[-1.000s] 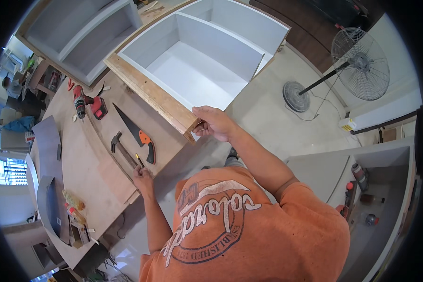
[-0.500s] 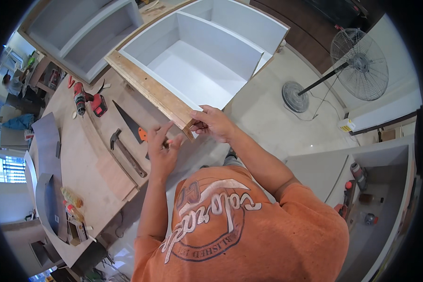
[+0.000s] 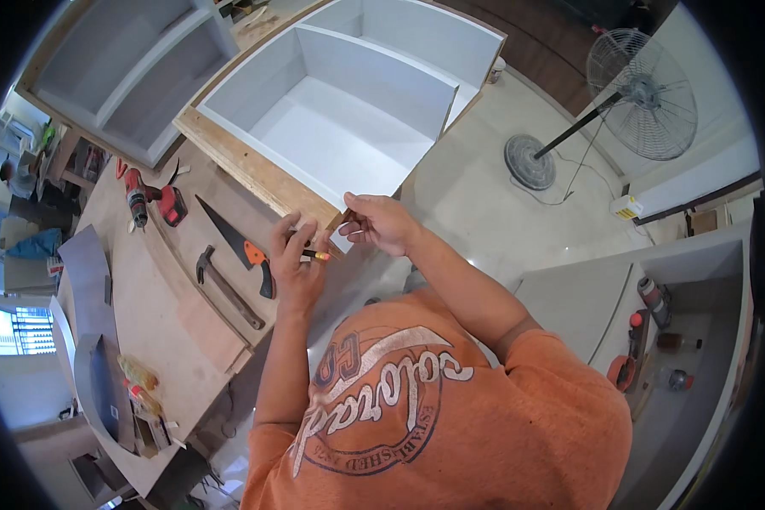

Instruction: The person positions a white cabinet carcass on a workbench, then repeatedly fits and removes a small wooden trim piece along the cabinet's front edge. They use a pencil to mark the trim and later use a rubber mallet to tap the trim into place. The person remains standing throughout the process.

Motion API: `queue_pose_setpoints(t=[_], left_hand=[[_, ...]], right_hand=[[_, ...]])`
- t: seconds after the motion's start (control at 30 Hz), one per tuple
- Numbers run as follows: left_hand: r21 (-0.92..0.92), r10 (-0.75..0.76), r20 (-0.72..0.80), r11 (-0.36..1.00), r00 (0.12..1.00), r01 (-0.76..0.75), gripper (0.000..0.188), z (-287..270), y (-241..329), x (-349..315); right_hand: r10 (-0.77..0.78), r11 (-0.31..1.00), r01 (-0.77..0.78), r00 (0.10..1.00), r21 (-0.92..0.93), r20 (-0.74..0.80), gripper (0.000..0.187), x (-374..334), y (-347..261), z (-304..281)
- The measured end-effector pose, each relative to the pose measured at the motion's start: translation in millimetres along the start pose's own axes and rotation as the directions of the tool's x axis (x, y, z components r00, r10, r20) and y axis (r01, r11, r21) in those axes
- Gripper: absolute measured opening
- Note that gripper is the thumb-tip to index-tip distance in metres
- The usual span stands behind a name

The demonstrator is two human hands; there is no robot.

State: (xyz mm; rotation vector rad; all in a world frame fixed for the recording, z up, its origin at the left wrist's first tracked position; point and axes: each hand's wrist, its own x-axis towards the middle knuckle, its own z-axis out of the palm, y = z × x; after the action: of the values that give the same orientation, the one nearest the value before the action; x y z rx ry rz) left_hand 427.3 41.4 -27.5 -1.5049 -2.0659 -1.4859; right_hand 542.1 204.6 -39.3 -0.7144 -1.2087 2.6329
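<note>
Pencil (image 3: 316, 254) lies in the left grip (image 3: 296, 265) beside the cabinet (image 3: 255, 168).

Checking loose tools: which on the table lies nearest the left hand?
The handsaw, orange and black handle beside the left hand; hammer and drill lie farther off.

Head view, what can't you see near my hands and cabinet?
In the head view:
Other end of the pencil-like stick, hidden by the left hand.
What, if anything, the right hand holds, hidden by its own curl.
Far end of the white cabinet, cut off by the top edge.
</note>
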Motion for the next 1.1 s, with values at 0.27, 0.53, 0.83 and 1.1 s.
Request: queue_pose_setpoints(t=[0.27, 0.53, 0.83, 1.1], left_hand=[[0.015, -0.113, -0.033, 0.993, 0.993, 0.113, 0.028, 6, 6, -5], [0.073, -0.142, -0.089, 0.986, 0.986, 0.148, 0.025, 9, 18, -9], [0.055, -0.221, -0.136, 0.972, 0.966, 0.23, 0.023, 19, 25, -11], [0.135, -0.161, -0.165, 0.974, 0.973, 0.183, 0.026, 23, 28, -10]], right_hand=[[0.128, 0.992, -0.129, 0.99, 0.003, 0.065, 0.035, 18, -9, -21], [0.219, 0.975, -0.199, 0.936, -0.097, 0.277, 0.043, 41, -17, -33], [0.268, 0.945, -0.322, 0.852, 0.047, 0.449, 0.031, 69, -10, -30], [0.269, 0.9, -0.412, 0.782, 0.144, 0.562, 0.035, 74, -3, -39]])
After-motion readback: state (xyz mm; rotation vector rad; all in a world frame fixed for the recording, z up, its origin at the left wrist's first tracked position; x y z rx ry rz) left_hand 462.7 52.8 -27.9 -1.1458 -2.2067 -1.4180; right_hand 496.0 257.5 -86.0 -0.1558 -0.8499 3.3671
